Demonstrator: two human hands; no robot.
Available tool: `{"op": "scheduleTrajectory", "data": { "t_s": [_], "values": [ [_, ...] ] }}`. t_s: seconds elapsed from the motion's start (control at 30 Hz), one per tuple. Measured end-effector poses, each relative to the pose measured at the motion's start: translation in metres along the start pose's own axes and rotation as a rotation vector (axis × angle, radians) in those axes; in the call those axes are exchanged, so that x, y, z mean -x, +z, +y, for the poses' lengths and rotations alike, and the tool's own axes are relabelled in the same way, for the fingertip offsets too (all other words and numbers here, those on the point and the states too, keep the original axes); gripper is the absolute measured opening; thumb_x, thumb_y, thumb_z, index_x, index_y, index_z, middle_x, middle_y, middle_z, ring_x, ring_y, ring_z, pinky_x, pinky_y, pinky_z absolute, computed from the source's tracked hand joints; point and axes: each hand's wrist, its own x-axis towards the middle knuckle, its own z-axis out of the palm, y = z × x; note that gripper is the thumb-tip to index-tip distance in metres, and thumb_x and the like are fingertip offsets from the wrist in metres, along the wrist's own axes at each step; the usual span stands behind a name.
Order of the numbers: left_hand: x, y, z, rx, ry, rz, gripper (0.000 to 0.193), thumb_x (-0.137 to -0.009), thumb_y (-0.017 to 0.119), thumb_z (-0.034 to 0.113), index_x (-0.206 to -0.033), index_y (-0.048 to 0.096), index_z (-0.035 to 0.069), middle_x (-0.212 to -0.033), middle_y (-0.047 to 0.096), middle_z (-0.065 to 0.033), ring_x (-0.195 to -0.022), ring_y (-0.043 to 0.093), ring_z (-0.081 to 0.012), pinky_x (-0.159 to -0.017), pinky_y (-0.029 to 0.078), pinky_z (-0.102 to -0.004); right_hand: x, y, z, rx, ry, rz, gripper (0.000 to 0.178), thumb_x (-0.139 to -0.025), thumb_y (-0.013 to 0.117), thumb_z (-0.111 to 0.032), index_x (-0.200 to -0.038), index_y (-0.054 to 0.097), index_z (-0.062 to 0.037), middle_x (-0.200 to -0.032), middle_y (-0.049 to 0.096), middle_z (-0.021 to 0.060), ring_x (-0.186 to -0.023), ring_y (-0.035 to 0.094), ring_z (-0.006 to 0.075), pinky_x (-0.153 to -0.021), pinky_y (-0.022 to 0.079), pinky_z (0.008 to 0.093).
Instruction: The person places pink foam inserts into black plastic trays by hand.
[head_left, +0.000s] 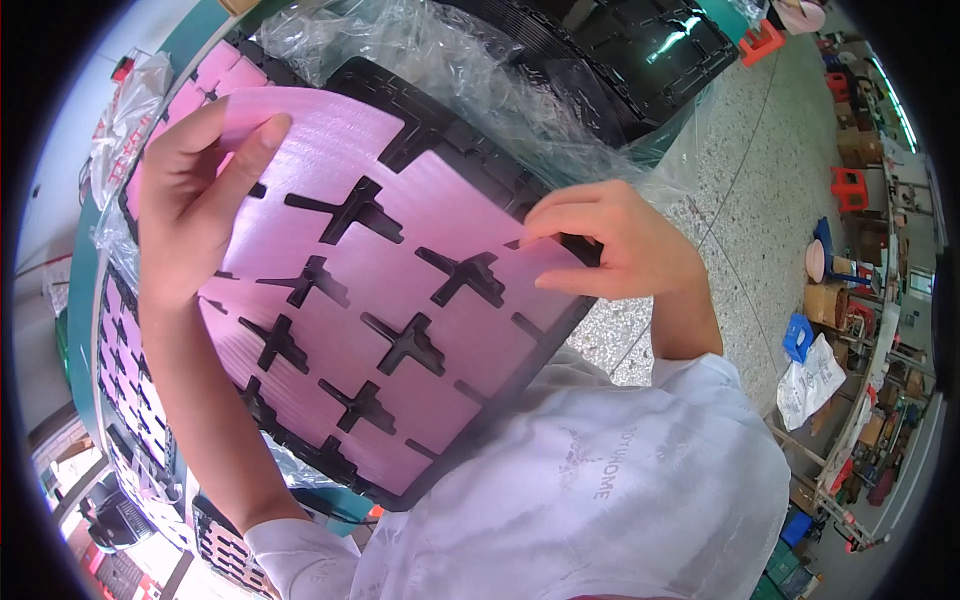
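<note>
While the speckled floor (680,235) is filling the right side, a black tray stack (645,60) is sitting top centre, with clear plastic film (330,40) bunching beside it. The black tray (445,140) in front of the torso is carrying the pink sheet (375,275); black, cross-shaped areas are showing through the sheet's slots. The sheet is covering most of the tray, so can't tell what else is inside. Its upper-left part is curling up off the tray. Left hand (205,190) is pinching that raised edge, thumb on top, fingers going behind. Right hand (620,240) is touching the right edge, thumb and fingertips standing slightly apart; can't tell if it's gripping. Far left, another pink sheet (140,400) with similar slots is lying. Over right: a cardboard box (825,303), a white bag (810,382) and a blue bin (797,338) are sitting close together; contents not readable from here. Writing: white shirt (600,440) is showing grey lettering, plastic bag (135,115) at upper left is showing red print.
</note>
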Motion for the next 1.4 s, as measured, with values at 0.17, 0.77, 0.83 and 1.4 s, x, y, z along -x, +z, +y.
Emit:
{"op": "scheduleTrajectory", "data": {
  "t_s": [0.17, 0.77, 0.83, 1.4],
  "values": [
    [-0.01, -0.013, -0.05, -0.128, -0.044, -0.036, 0.009, -0.1, 0.074, 0.003, -0.106, 0.075, -0.003, -0.078, 0.059, 0.0064, -0.072, 0.047, -0.0024, -0.063, 0.038, -0.0224, 0.014, 0.017, -0.031, 0.076, 0.253, 0.061, 0.051, -0.081, 0.084, -0.008, -0.129, 0.067, -0.004, -0.089, 0.075, 0.0095, -0.071, 0.071, 0.026, -0.068, 0.053, 0.0305],
    [-0.003, -0.002, -0.04, -0.564, 0.148, 0.229, 0.038, -0.098, 0.073, 0.021, -0.129, 0.069, -0.001, -0.121, 0.071, -0.0207, -0.106, 0.069, -0.0393, -0.093, 0.055, -0.0432, -0.194, 0.028, 0.027, -0.179, 0.091, 0.007, 0.071, -0.094, 0.077, -0.007, -0.158, 0.044, -0.012, -0.081, 0.068, 0.0, -0.071, 0.059, 0.0072, -0.07, 0.05, 0.0253],
    [0.026, -0.013, -0.011, -0.711, 0.058, 0.222, 0.051, -0.097, 0.073, 0.026, -0.14, 0.061, 0.001, -0.135, 0.064, -0.0231, -0.122, 0.063, -0.0427, -0.103, 0.051, -0.0481, -0.194, 0.02, 0.025, 0.027, 0.073, 0.041, 0.07, -0.092, 0.078, -0.004, -0.155, 0.048, -0.0117, -0.071, 0.065, -0.0019, -0.064, 0.053, 0.0049, -0.063, 0.045, 0.0235],
    [0.189, 0.048, 0.051, -1.118, -0.798, 0.065, 0.094, -0.089, 0.075, 0.053, -0.156, 0.045, -0.005, -0.165, 0.042, -0.0229, -0.156, 0.035, -0.043, -0.125, 0.017, -0.068, -0.183, 0.037, 0.054, -0.082, -0.034, 0.237, 0.052, -0.089, 0.082, -0.01, -0.138, 0.064, -0.0058, -0.074, 0.073, -0.0003, -0.061, 0.057, 0.0011, -0.053, 0.035, 0.0209]
  ]
}}
